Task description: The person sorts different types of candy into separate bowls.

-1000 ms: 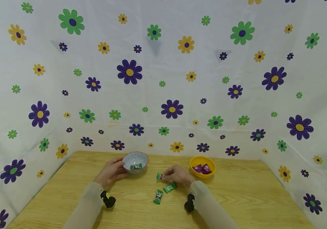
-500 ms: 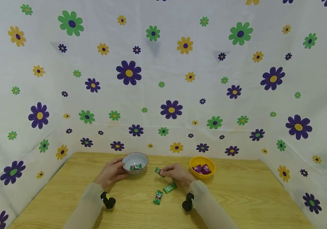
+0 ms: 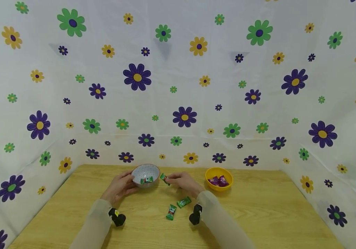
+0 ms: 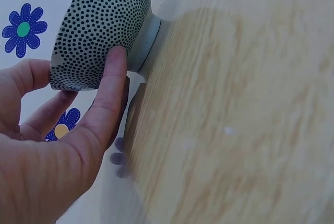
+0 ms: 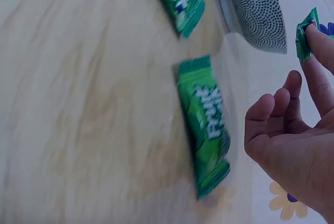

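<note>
- Head: the right hand [image 3: 183, 182] has carried a green candy [image 3: 164, 178] just beside the bowl [image 3: 148, 172], narrowing the gap.
- Left wrist: the left hand [image 4: 58, 153] grips the bowl's side.
- Right wrist: thumb and finger pinch the candy.

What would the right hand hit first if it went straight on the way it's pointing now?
Probably the speckled bowl, just ahead of the right hand; the green-wrapped candy pinched in its fingers would lead. Depth is hard to judge, so it might pass over the bowl instead.
</note>
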Demonstrator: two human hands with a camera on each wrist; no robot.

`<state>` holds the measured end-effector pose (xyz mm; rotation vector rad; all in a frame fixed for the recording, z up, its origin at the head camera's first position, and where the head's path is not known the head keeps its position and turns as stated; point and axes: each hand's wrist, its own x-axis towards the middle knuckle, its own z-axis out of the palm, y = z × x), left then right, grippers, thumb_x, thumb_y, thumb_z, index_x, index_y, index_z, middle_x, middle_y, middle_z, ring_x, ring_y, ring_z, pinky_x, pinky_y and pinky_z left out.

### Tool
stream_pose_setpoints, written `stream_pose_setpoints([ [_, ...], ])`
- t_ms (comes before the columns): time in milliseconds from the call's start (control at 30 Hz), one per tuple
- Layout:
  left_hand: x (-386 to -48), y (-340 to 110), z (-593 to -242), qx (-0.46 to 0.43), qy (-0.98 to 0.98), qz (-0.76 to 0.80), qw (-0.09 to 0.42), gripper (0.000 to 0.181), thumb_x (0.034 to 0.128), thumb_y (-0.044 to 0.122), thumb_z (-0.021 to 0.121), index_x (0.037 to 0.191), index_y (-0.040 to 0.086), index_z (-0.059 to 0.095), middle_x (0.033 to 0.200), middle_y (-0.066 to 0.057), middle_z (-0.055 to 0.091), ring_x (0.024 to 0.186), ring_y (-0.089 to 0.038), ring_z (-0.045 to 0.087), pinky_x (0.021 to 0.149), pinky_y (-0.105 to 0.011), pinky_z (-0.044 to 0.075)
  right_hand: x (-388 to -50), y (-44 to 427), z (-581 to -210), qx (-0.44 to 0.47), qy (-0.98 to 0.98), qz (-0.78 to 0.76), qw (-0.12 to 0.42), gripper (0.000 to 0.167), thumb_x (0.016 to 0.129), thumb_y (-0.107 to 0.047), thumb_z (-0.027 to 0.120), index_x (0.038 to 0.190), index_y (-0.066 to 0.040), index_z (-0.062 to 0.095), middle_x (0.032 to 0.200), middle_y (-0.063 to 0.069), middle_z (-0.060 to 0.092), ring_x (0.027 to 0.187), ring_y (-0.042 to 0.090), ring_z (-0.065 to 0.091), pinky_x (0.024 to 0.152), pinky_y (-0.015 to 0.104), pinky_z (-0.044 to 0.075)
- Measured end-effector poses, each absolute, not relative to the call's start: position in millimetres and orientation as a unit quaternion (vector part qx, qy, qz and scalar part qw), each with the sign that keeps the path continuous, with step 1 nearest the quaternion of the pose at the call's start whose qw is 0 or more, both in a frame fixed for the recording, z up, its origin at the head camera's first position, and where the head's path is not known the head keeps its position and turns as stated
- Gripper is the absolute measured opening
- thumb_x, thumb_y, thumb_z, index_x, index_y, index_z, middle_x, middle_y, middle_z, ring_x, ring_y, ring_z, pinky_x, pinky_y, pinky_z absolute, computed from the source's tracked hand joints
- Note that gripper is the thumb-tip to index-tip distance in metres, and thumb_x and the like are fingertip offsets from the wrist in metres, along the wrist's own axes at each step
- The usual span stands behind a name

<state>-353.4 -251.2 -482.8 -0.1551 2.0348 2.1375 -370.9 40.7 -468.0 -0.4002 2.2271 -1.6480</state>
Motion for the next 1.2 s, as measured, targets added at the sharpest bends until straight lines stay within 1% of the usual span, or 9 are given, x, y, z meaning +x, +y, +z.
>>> stream_pose_setpoints([
  [67,-352.8,-252.4,-483.1,-0.051,0.687,0.719,0.094,0.057,0.1032,0.017,0.044,0.155,0.005,0.024,0.149,-0.025,0.037,0.114,-0.028,0.057,0.097,-0.044,0.053,-372.2,34.8,-466.3,-0.144,0.779,-0.586,0.172,0.032,0.091,-0.035,0.069,0.114,-0.012,0.072,0.115,0.001,0.069,0.109,0.021,0.058,0.101,0.047,0.046],
  [133,-351.9,-253.7,-483.5,-0.055,0.684,0.721,0.093,0.056,0.1033,0.016,0.044,0.155,0.005,0.024,0.148,-0.024,0.037,0.114,-0.027,0.058,0.096,-0.044,0.053,-372.9,29.0,-464.9,-0.151,0.774,-0.589,0.174,0.033,0.091,-0.034,0.069,0.115,-0.011,0.072,0.117,0.002,0.068,0.111,0.021,0.059,0.105,0.051,0.044],
  [333,-351.0,-257.7,-484.4,-0.054,0.685,0.721,0.093,0.056,0.1043,0.018,0.042,0.155,0.005,0.023,0.149,-0.024,0.036,0.117,-0.029,0.056,0.098,-0.044,0.052,-375.2,14.4,-460.3,-0.166,0.760,-0.601,0.182,0.034,0.092,-0.032,0.068,0.117,-0.009,0.070,0.118,0.002,0.068,0.111,0.017,0.059,0.105,0.051,0.044],
  [500,-351.4,-256.6,-482.9,-0.058,0.683,0.722,0.097,0.056,0.1041,0.018,0.043,0.155,0.006,0.024,0.150,-0.024,0.036,0.121,-0.032,0.054,0.100,-0.046,0.050,-374.2,6.4,-454.3,-0.165,0.748,-0.615,0.187,0.032,0.093,-0.029,0.067,0.115,-0.006,0.069,0.115,0.003,0.068,0.107,0.016,0.059,0.103,0.051,0.046],
  [733,-352.3,-254.2,-482.0,-0.055,0.679,0.725,0.099,0.055,0.1046,0.017,0.042,0.155,0.006,0.023,0.150,-0.025,0.035,0.125,-0.035,0.051,0.102,-0.048,0.048,-372.1,-2.9,-451.9,-0.152,0.749,-0.624,0.162,0.033,0.093,-0.026,0.067,0.118,-0.006,0.069,0.127,0.007,0.063,0.107,0.017,0.057,0.095,0.054,0.048],
  [833,-352.6,-254.5,-482.7,-0.055,0.682,0.723,0.099,0.055,0.1047,0.017,0.041,0.155,0.006,0.023,0.150,-0.025,0.035,0.124,-0.034,0.053,0.102,-0.048,0.049,-372.8,-7.0,-454.1,-0.141,0.750,-0.626,0.159,0.032,0.092,-0.026,0.068,0.118,-0.007,0.069,0.122,0.006,0.065,0.106,0.018,0.058,0.093,0.052,0.050],
  [967,-354.6,-255.2,-483.4,-0.048,0.683,0.722,0.099,0.055,0.1045,0.017,0.041,0.155,0.005,0.023,0.150,-0.025,0.035,0.124,-0.034,0.054,0.102,-0.047,0.049,-374.0,-12.0,-455.5,-0.132,0.753,-0.626,0.153,0.031,0.092,-0.025,0.069,0.117,-0.007,0.070,0.114,0.005,0.068,0.109,0.028,0.059,0.087,0.048,0.051],
  [1067,-355.9,-255.5,-483.7,-0.041,0.683,0.722,0.098,0.056,0.1043,0.017,0.042,0.155,0.005,0.023,0.150,-0.026,0.035,0.124,-0.034,0.054,0.101,-0.046,0.049,-374.2,-15.5,-454.6,-0.125,0.755,-0.625,0.151,0.031,0.092,-0.025,0.069,0.118,-0.007,0.070,0.114,0.004,0.068,0.111,0.033,0.058,0.084,0.045,0.052],
  [1200,-355.1,-255.2,-482.7,-0.038,0.682,0.724,0.097,0.055,0.1046,0.017,0.041,0.155,0.004,0.024,0.149,-0.027,0.036,0.120,-0.032,0.057,0.100,-0.046,0.050,-372.1,-20.2,-452.6,-0.115,0.759,-0.624,0.148,0.032,0.092,-0.024,0.069,0.119,-0.006,0.070,0.116,0.005,0.067,0.107,0.030,0.060,0.085,0.045,0.052],
])
